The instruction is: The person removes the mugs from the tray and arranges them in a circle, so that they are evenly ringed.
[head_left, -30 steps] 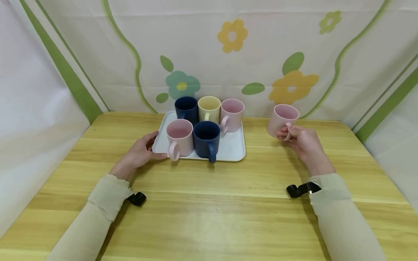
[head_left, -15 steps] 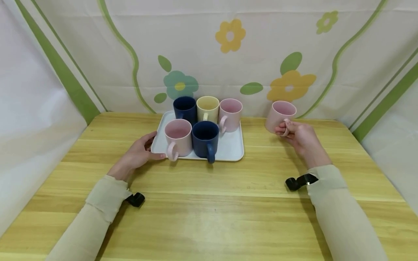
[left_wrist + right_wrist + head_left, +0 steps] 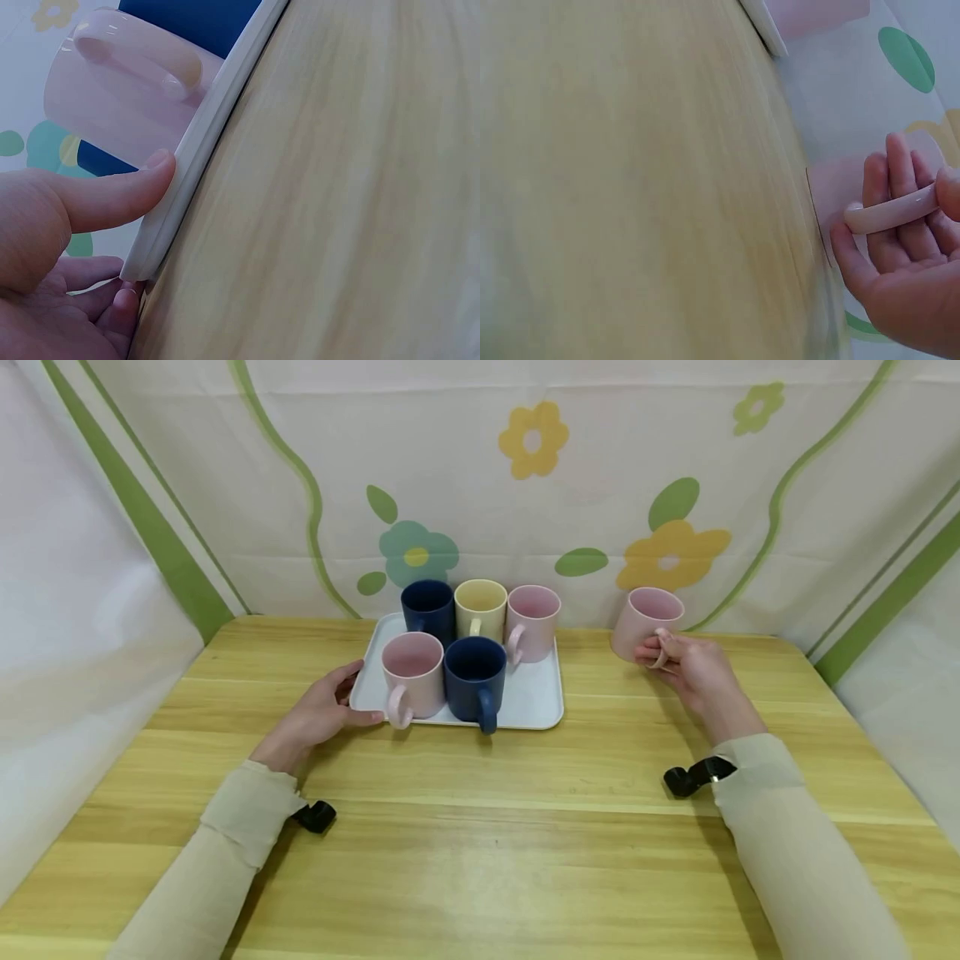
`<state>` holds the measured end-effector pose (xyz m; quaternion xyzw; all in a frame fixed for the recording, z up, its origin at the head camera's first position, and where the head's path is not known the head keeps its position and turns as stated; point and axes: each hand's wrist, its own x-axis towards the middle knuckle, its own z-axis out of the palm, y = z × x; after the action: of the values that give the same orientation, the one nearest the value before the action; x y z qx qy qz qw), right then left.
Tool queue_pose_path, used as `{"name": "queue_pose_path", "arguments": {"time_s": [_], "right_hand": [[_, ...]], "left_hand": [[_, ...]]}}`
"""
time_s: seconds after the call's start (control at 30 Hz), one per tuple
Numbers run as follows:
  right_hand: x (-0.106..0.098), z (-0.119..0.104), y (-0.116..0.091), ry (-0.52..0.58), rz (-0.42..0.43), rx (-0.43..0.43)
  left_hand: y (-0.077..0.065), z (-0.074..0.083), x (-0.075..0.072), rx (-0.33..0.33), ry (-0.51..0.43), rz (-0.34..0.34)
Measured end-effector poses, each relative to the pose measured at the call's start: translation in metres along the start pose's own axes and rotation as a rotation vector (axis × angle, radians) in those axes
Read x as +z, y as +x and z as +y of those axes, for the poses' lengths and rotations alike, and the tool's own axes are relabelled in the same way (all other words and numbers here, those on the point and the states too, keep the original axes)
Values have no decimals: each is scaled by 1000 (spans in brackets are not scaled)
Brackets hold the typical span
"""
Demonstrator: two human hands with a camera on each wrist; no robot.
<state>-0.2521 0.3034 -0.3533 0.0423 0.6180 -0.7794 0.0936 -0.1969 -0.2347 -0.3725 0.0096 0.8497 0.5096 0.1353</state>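
The right hand is curled in, pinching the loop handle of a smooth pink mug. That mug is upright at the back right of the table, which has wood stripes, and well apart from the tray. The left hand is half curled and grips the tray's near left corner, thumb on the raised rim. The tray is flat and white with round corners. Five round mugs with loop handles sit on it: two dark blue, two pink, one yellow.

Near the far edge of our yellow, wood-grained bench, we see pink, navy and pale-yellow mugs. The tray is white.
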Motion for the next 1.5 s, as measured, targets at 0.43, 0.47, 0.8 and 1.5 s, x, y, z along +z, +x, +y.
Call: {"name": "queue_pose_path", "arguments": {"time_s": [0.43, 0.47, 0.8, 1.5], "right_hand": [[11, -15, -32, -152, 343, -56], [15, -14, -34, -145, 320, -62], [66, 3, -47, -164, -62, -77], [168, 45, -59, -330, -375, 46]], "left_hand": [[-1, 3, 1, 1, 4, 5], [-1, 3, 1, 1, 3, 4], [1, 1, 1, -3, 12, 3], [-1, 1, -1, 19, 17, 2]]}}
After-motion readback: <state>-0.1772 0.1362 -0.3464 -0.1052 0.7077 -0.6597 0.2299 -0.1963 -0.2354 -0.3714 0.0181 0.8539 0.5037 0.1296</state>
